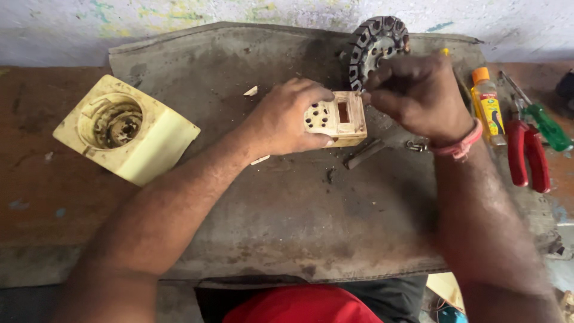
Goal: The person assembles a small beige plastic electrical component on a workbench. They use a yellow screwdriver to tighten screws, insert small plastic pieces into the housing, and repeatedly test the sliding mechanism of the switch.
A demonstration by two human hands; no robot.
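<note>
Grey mat (pixel 287 227) on workbench, both my hands at its centre.
My left hand (pixel 287 119) grips the switch box (pixel 342 119); my right hand (pixel 418 96), fingers pinched shut, touches its right edge. Pliers (pixel 529 155) lie well apart.

Wall: whitewashed wall (pixel 239 12), rough, with faded green and yellow stains.
Worktop: worn reddish-brown worktop (pixel 36 197), covered by a grimy grey mat (pixel 287 227).
Light: soft, even daylight.
</note>
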